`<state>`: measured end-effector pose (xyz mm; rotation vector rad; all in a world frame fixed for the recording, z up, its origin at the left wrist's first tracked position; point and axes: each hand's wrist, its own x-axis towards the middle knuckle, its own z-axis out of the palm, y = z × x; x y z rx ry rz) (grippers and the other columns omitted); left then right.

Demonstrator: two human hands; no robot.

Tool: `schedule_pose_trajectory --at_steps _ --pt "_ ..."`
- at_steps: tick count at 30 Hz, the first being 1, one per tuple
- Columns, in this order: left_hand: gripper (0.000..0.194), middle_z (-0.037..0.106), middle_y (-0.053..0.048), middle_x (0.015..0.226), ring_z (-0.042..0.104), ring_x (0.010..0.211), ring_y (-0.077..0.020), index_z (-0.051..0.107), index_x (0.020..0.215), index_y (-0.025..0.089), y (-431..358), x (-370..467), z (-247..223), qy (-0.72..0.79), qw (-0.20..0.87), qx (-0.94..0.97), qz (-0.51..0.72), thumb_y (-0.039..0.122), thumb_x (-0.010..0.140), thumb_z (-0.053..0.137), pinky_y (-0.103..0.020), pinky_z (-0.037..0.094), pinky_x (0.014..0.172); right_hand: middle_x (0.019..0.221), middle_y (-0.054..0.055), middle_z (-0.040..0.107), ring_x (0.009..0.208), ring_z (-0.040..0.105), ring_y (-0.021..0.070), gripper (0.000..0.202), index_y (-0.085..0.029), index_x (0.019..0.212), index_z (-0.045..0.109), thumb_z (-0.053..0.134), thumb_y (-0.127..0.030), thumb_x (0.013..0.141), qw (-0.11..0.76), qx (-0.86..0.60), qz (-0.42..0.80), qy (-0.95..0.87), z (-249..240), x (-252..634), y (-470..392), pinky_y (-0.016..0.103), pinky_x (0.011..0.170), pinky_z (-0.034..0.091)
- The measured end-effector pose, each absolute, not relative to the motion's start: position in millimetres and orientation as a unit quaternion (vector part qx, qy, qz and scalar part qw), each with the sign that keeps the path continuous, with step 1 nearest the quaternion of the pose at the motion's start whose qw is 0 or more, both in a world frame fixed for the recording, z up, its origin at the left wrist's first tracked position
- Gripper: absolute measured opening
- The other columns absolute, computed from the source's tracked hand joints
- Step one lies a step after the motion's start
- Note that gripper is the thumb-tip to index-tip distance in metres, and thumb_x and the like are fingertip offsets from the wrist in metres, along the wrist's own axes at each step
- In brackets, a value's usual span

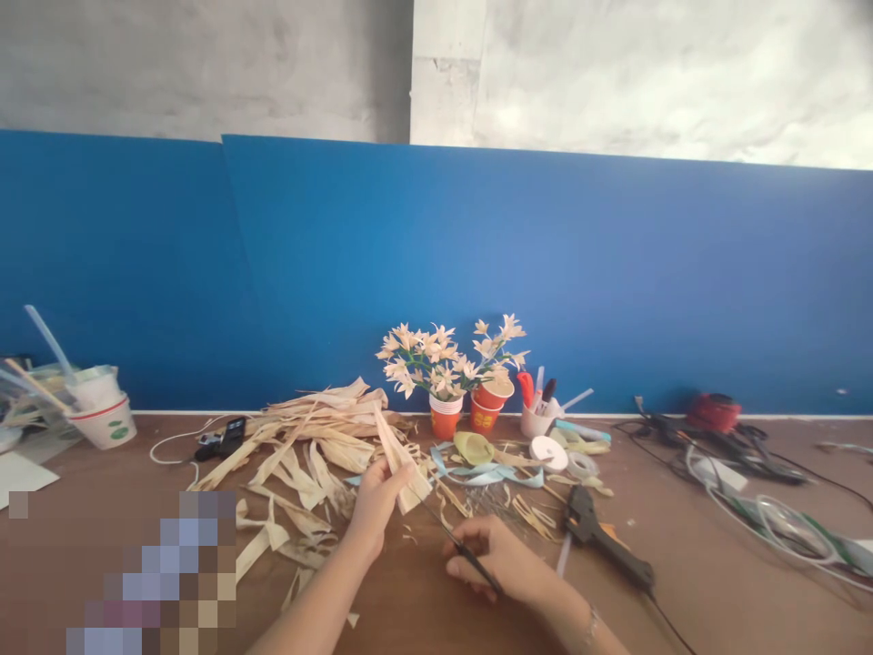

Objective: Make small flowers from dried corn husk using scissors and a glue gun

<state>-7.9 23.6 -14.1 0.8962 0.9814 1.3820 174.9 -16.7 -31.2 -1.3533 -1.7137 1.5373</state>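
Note:
My left hand [377, 502] pinches a pale strip of dried corn husk [399, 455] between thumb and fingers, its long end slanting up and to the left. In my right hand [492, 557] is a slim black pointed tool [469, 553]; whether it is scissors or tweezers I cannot tell. Its thin tip points up-left toward the lower edge of the husk strip, and I cannot tell whether they touch. Left of and behind my left hand lies a heap of dried husks [320, 428]. Small husk scraps [536, 517] lie beyond my right hand.
Orange paper cups [445, 420] hold husk flowers [436, 355] by the blue partition [477, 236]. Nearby are a cup of pens [536, 420], a white tape roll [547, 454] and a glue gun [604, 541]. Cables [709, 487] lie right; a drink cup [104, 423] stands left.

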Motion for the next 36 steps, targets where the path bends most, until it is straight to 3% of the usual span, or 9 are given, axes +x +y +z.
schedule_pose_trajectory --at_steps 24,36 --pt "0.040 0.073 -0.005 0.075 0.066 0.075 -0.0230 0.070 0.089 0.014 25.0 -9.2 -17.4 0.409 0.607 0.395 0.556 0.035 0.056 0.078 -0.030 0.050 0.069 0.045 -0.007 0.049 0.034 0.036 0.0040 0.020 -0.013 0.079 0.066 0.066 -0.030 0.068 0.246 -0.483 0.552 -0.634 -38.4 177.3 -15.9 0.014 0.032 0.026" --pt "0.040 0.072 -0.006 0.073 0.066 0.071 -0.0225 0.070 0.089 0.013 25.9 -9.7 -19.8 0.408 0.604 0.404 0.553 0.036 0.057 0.077 -0.029 0.049 0.064 0.044 -0.008 0.048 0.034 0.036 0.0041 0.020 -0.013 0.077 0.066 0.065 -0.032 0.069 0.245 -0.473 0.547 -0.646 -42.2 177.0 -15.1 0.015 0.033 0.027"
